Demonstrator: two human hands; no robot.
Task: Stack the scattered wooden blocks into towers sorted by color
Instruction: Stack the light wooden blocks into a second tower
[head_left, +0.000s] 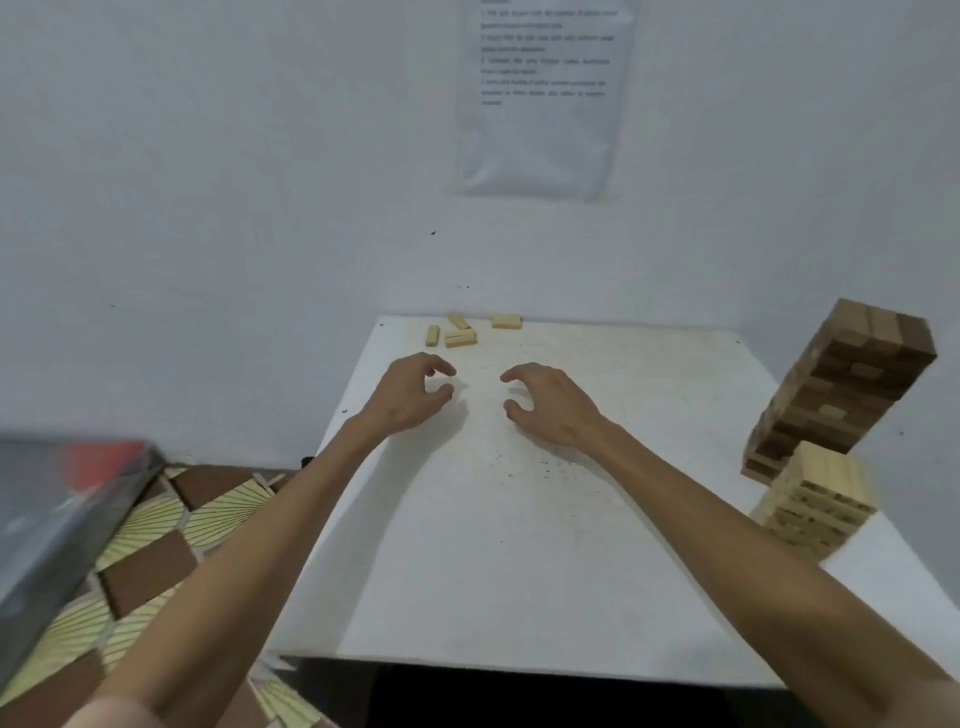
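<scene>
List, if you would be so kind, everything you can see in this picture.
loose blocks: about four, pale wood, far edge of the table
brown tower: one, brown and tan blocks, right side of the table
pale tower: one, pale wood, right edge, nearer than the brown tower
table: one, white, centre
printed sheet: one, white, text too blurred to read, on the wall
floor tiles: cream and brown pattern, lower left
flat object: one, grey and red, blurred, far left
left hand: one, over the table, fingers curled, holding nothing
right hand: one, over the table, fingers curled, holding nothing
</scene>
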